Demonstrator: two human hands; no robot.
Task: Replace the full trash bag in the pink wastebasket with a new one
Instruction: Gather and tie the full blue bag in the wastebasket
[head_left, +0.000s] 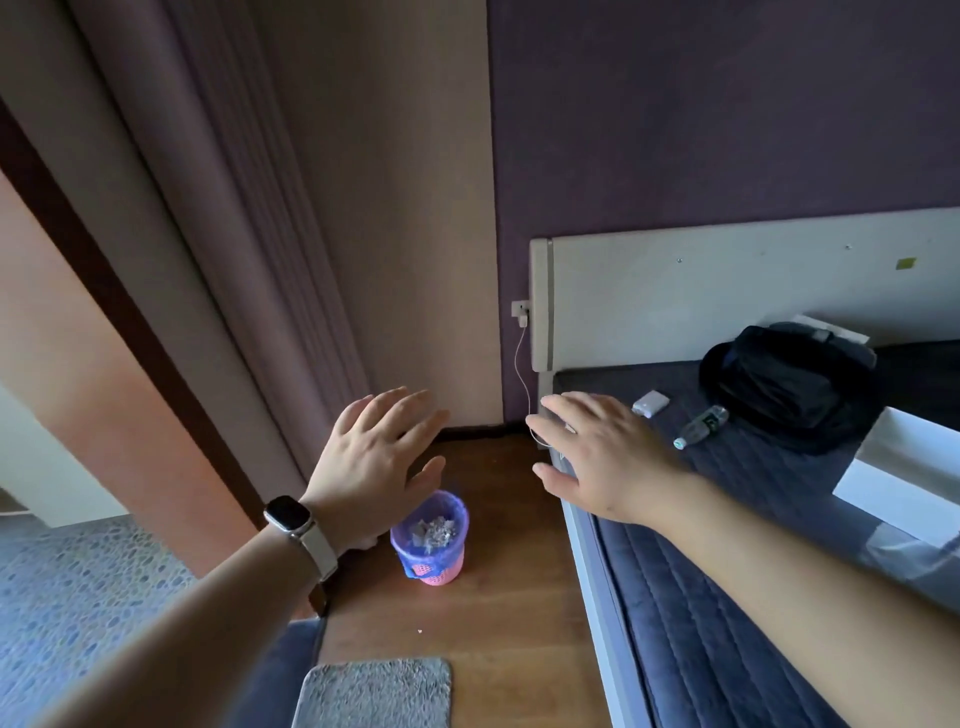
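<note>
1. The left hand (374, 457) is stretched forward with its back to the camera, fingers straight and slightly spread, holding nothing. A smartwatch with a pale strap (291, 522) sits on its wrist.
2. The right hand (602, 457) is stretched out the same way, back up, fingers straight and fanned, thumb out to the side, also empty. Its forearm crosses over the edge of the bed with the dark blue quilted mattress (701, 597).
3. The small round pink plastic mesh wastebasket (441, 570) stands upright on the wooden floor (498, 597), between the brown curtain (234, 208) and the bed.
4. A purple trash bag (453, 506) lines it, folded over the rim, with crumpled grey-white waste (434, 530) inside.
5. In the view, the left hand's thumb lies just above the basket's rim; whether it touches cannot be told.
</note>
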